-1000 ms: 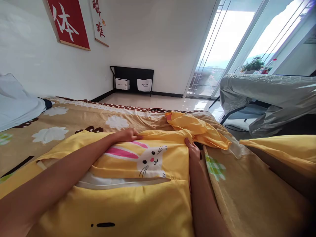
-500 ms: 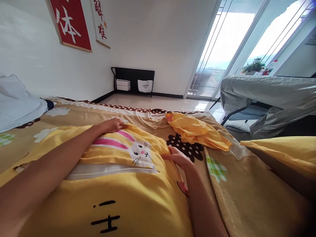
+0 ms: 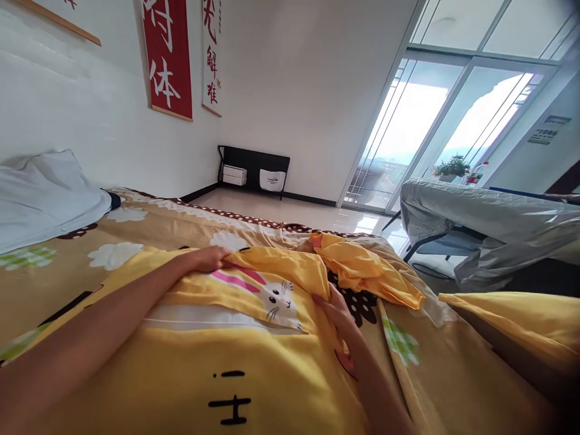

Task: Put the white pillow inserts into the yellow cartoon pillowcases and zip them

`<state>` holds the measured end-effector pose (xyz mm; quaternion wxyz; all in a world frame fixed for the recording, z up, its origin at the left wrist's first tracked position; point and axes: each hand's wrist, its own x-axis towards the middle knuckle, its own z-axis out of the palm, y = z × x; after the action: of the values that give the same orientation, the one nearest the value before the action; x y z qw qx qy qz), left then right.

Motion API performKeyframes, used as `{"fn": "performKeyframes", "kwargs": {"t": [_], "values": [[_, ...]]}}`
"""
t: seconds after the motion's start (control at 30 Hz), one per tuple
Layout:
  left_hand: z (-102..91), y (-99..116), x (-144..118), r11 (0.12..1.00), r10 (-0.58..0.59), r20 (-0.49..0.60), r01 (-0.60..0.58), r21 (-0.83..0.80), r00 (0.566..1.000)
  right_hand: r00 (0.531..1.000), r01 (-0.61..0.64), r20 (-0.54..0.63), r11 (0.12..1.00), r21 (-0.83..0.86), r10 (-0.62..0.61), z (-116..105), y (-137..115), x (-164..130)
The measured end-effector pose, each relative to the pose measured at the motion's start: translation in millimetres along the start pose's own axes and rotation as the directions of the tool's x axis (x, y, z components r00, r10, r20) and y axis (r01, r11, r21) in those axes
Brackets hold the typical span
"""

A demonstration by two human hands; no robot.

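A crumpled yellow cloth (image 3: 362, 269) lies right of centre on the bed (image 3: 136, 232), beside a covered desk (image 3: 489, 220) at right. The yellow rabbit-print cover (image 3: 254, 326) fills the lower centre. The left hand (image 3: 209, 258) grips its far edge. The right hand (image 3: 336, 309) rests on its right edge, apparently pinching it. The red wall banner (image 3: 167, 57) reads "体".

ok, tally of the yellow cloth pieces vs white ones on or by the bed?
Yellow: 3 - rabbit-print cloth under both hands, crumpled piece, piece at right edge.
White: 1 - pillow.
Total: 4.
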<state>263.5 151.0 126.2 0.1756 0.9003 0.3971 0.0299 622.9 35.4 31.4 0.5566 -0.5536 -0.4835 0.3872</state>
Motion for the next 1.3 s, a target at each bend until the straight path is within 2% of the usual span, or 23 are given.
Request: {"fn": "performKeyframes", "kwargs": {"t": [0.07,0.13,0.17,0.2,0.23,0.3,0.37,0.43,0.5,0.57,0.63,0.73,0.83,0.93,1.0,1.07,1.13,1.17,1.2,1.23,1.3], "values": [[-25.9,-10.6,-7.6,0.991,-0.100,-0.072,0.106,0.082,0.992,0.980,-0.123,0.156,0.992,0.001,0.121,6.4,0.9,-15.8],[-47.3,-20.1,-16.0,0.955,-0.206,-0.216,0.244,0.166,0.954,0.894,-0.287,0.364,0.958,0.019,0.261,14.3,8.0,-31.5],[-52.8,-22.2,-19.8,0.936,-0.237,-0.281,0.297,0.191,0.930,0.856,-0.336,0.429,0.941,0.041,0.287,18.8,13.0,-37.8],[-53.5,-21.4,-23.0,0.921,-0.254,-0.327,0.331,0.205,0.910,0.840,-0.360,0.457,0.931,0.064,0.294,23.1,18.1,-42.4],[-49.4,-17.3,-25.7,0.917,-0.253,-0.354,0.340,0.210,0.900,0.847,-0.359,0.443,0.930,0.074,0.292,26.8,22.8,-45.2],[-28.4,-0.6,-30.1,0.935,-0.203,-0.325,0.282,0.217,0.924,0.886,-0.329,0.360,0.943,0.048,0.291,30.1,28.7,-45.5],[2.4,21.3,-35.4,0.965,-0.086,-0.224,0.137,0.224,0.971,0.901,-0.321,0.305,0.947,-0.005,0.307,26.0,29.0,-41.2],[31.4,38.9,-43.5,0.976,0.005,-0.119,0.021,0.215,0.993,0.911,-0.315,0.274,0.949,-0.020,0.308,15.8,25.5,-35.8],[49.7,46.3,-53.7,0.972,-0.023,-0.123,0.051,0.227,0.992,0.919,-0.298,0.266,0.954,-0.018,0.292,3.8,21.9,-31.2],[55.8,44.7,-63.5,0.956,-0.120,-0.232,0.175,0.234,0.965,0.928,-0.250,0.267,0.965,-0.073,0.261,-5.2,21.3,-28.1],[54.8,40.4,-71.4,0.940,-0.221,-0.321,0.289,0.181,0.921,0.930,-0.198,0.279,0.967,-0.162,0.238,-9.1,24.8,-26.2],[53.8,41.1,-78.7,0.933,-0.318,-0.259,0.350,0.089,0.912,0.937,-0.147,0.263,0.944,-0.297,0.229,-9.3,33.3,-23.9],[58.5,52.7,-82.0,0.944,-0.292,-0.173,0.312,0.105,0.941,0.971,-0.082,0.165,0.885,-0.457,0.175,-10.9,34.9,-23.4],[60.8,66.2,-84.9,0.955,-0.267,-0.137,0.281,0.095,0.954,0.997,-0.006,0.059,0.809,-0.588,0.051,-10.0,20.5,-28.5],[58.7,73.0,-87.4,0.960,-0.257,-0.152,0.270,0.071,0.954,0.994,0.106,0.059,0.748,-0.656,-0.088,-0.7,2.5,-36.8],[54.9,78.9,-89.7,0.968,-0.232,-0.172,0.244,0.052,0.957,0.941,0.329,0.194,0.623,-0.710,-0.276,18.9,-18.2,-48.9],[51.1,85.5,-91.6,0.980,-0.185,-0.167,0.195,0.043,0.969,0.823,0.560,0.405,0.447,-0.698,-0.398,46.9,-36.7,-62.1],[49.8,89.4,-92.6,0.986,-0.151,-0.152,0.160,0.047,0.977,0.767,0.637,0.496,0.382,-0.670,-0.408,62.2,-43.5,-67.8],[48.9,93.6,-93.9,0.991,-0.108,-0.131,0.117,0.059,0.985,0.730,0.681,0.560,0.354,-0.641,-0.392,77.1,-48.0,-72.3],[48.6,97.7,-95.6,0.995,-0.061,-0.108,0.069,0.077,0.992,0.713,0.701,0.598,0.353,-0.620,-0.365,90.4,-50.0,-75.4],[49.7,104.3,-100.0,0.993,0.029,-0.049,-0.023,0.116,0.998,0.723,0.690,0.605,0.396,-0.606,-0.333,109.3,-47.4,-77.4]]}}
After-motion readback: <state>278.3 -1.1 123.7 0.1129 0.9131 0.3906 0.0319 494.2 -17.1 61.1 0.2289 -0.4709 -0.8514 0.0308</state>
